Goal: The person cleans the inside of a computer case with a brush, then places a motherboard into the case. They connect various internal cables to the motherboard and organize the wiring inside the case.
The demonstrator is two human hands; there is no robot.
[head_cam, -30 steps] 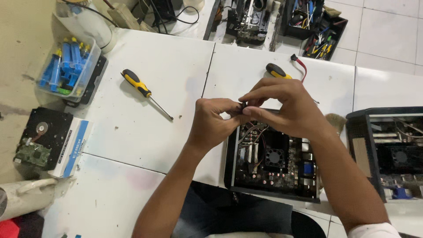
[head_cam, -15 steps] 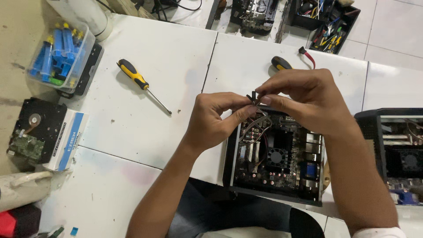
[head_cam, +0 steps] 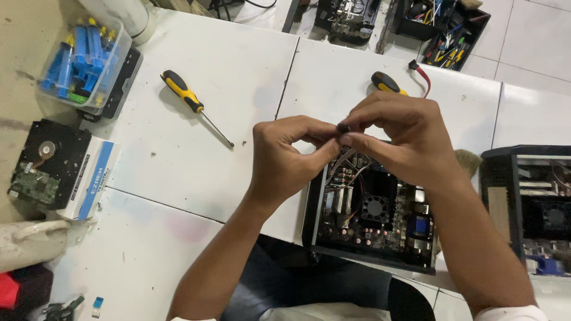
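My left hand point(head_cam: 284, 156) and my right hand point(head_cam: 399, 134) meet fingertip to fingertip above the far edge of an open small black computer case point(head_cam: 373, 208). Between thumbs and forefingers they pinch a small dark connector point(head_cam: 343, 128). Thin wires point(head_cam: 347, 164) run from it down to the circuit board with its little fan point(head_cam: 375, 208). The case sits at the table's near edge, over my lap.
A yellow-and-black screwdriver point(head_cam: 190, 102) lies left of my hands, a second one point(head_cam: 387, 82) beyond them beside a red cable point(head_cam: 423, 77). A clear tub of blue syringes point(head_cam: 83, 59) and a bare hard drive point(head_cam: 43, 167) are far left. Another open case point(head_cam: 532, 208) stands right.
The view has shifted slightly; my hands stay together on the small connector, a bit lower and closer over the case. Nothing on the table has moved.
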